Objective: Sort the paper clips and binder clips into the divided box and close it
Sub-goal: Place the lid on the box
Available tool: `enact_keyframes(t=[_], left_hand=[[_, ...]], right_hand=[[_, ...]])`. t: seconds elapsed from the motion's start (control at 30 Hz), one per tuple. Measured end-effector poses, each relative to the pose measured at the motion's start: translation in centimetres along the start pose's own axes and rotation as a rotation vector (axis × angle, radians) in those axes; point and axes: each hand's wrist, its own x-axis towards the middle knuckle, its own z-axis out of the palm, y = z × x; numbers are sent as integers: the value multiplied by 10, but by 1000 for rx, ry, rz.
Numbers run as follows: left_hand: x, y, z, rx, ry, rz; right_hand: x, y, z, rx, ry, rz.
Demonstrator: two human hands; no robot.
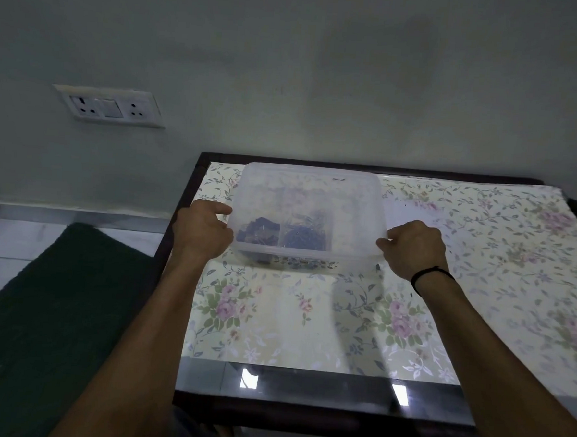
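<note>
1. You have the lid (pixel 311 186) in both hands, tilted up over the box (pixel 287 264), which sits on the table (pixel 307 324) towards its far edge.
2. Your left hand (pixel 202 230) has its fingers curled round the lid's left edge; your right hand (pixel 413 248) pinches the right edge, fingers bent. Neither hand holds anything else.
3. The step looks like closing: lower the lid flat and line its four corners up with the box rim before you press.
4. Press the near edge first, then work round the corners; a lid this flexible will likely pop up on one side if you push only the middle.
5. Keep the box level, so the sorted piles do not spill over the dividers.
6. Seen through the clear lid, dark binder clips (pixel 257 233) lie in the near-left compartment and paper clips (pixel 308 234) in the near-right one.
7. The far compartments are too blurred to read.
8. No loose clips show on the table, so sorting seems done.
</note>
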Motion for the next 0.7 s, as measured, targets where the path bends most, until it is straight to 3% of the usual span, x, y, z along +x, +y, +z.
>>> enact_keyframes(t=[0.23,0.37,0.43,0.7], left_hand=[[-6,3,0,-34,-93,-38],[-14,11,-6,-209,-288,-215],[-16,16,-6,-311,-343,-266],[-3,23,5,-632,-338,-295]], right_hand=[[-3,-3,-1,38,-37,40],[2,5,-3,140,-270,115],[3,7,-3,343,-349,197],[13,-8,0,897,-328,321]])
